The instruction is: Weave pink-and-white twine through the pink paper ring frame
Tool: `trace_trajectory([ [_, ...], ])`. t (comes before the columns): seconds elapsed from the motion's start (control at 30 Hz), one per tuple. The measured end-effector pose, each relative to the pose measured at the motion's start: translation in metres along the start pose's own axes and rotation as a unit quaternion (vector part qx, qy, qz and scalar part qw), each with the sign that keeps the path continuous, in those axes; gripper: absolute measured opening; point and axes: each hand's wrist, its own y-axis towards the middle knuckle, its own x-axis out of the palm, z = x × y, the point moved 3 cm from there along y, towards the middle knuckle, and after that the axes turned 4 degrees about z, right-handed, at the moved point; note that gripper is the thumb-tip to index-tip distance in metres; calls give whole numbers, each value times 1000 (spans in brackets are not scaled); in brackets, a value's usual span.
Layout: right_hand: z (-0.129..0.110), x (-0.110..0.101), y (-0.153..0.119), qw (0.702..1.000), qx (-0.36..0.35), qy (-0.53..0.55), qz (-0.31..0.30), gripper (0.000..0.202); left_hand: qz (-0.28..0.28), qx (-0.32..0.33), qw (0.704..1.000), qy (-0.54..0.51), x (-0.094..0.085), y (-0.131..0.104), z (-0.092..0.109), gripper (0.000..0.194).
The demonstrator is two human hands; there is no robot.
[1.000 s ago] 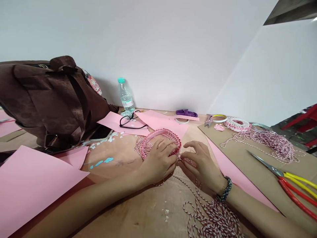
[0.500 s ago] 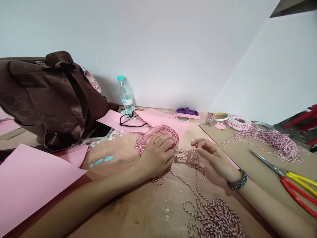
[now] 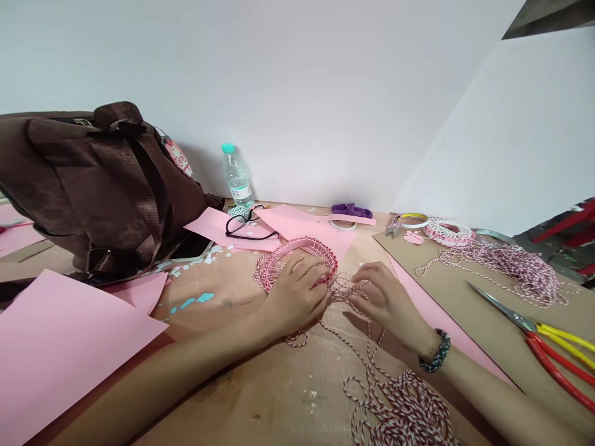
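My left hand (image 3: 300, 290) is curled over the near rim of a round pink band wound with twisted cord (image 3: 309, 243), gripping it against the table. The band's near side is hidden beneath my fingers. Just to the right, my right hand (image 3: 385, 297) hovers with its fingers bent and a gap between thumb and fingertips. Those fingertips are beside a small tangle of red-and-white cord (image 3: 343, 288); whether they touch it I cannot tell. From there, strands run down to a bigger heap of the same cord (image 3: 409, 412) at the front.
On the right, long scissors (image 3: 520, 319) with red and yellow handles lie on brown cardboard (image 3: 446, 297), below a cord pile (image 3: 520, 266) and a white-spoked ring (image 3: 449, 230). A brown bag (image 3: 106, 192), bottle (image 3: 239, 179), glasses (image 3: 251, 234) and pink sheets (image 3: 79, 347) are leftward.
My right hand has moved left and slightly down, towards the tangled cord, uncovering more pink paper behind it. My left hand stays on the band. The view has shifted slightly.
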Motion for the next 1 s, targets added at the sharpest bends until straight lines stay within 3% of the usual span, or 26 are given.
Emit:
trace_trajectory([
  [0.1,-9,13,-2,995,-46,-61,-57,29,4,7,1000,1,1,-1,4,12],
  [0.17,-12,18,-1,992,-63,-83,-76,23,6,7,1000,1,1,-1,7,12],
  [0.27,-13,21,0,990,-75,-87,-84,14,7,7,1000,-9,-3,1,7,13],
  [0.37,-10,15,0,991,-61,-102,-60,14,7,-18,999,-33,-11,6,-7,29],
  [0.43,-5,8,1,992,-25,-118,-33,11,-23,-95,995,-26,-16,9,-28,31],
  [0.5,3,1,3,992,39,-116,-10,14,-88,-195,977,11,-16,8,-55,33],
  [0.63,17,-1,14,983,155,-93,4,25,-185,-366,910,54,-13,-7,-106,37],
  [0.73,17,11,29,983,161,-87,-22,29,-246,-392,885,-51,-4,-16,-119,43],
  [0.83,10,24,47,987,150,-42,-39,31,-223,-355,900,-122,-4,-14,-114,41],
  [0.93,1,25,64,989,147,-12,-9,27,-140,-335,924,-119,-14,-5,-107,34],
  [1.0,-3,18,73,988,151,7,17,26,-82,-345,921,-158,-21,0,-103,29],
])
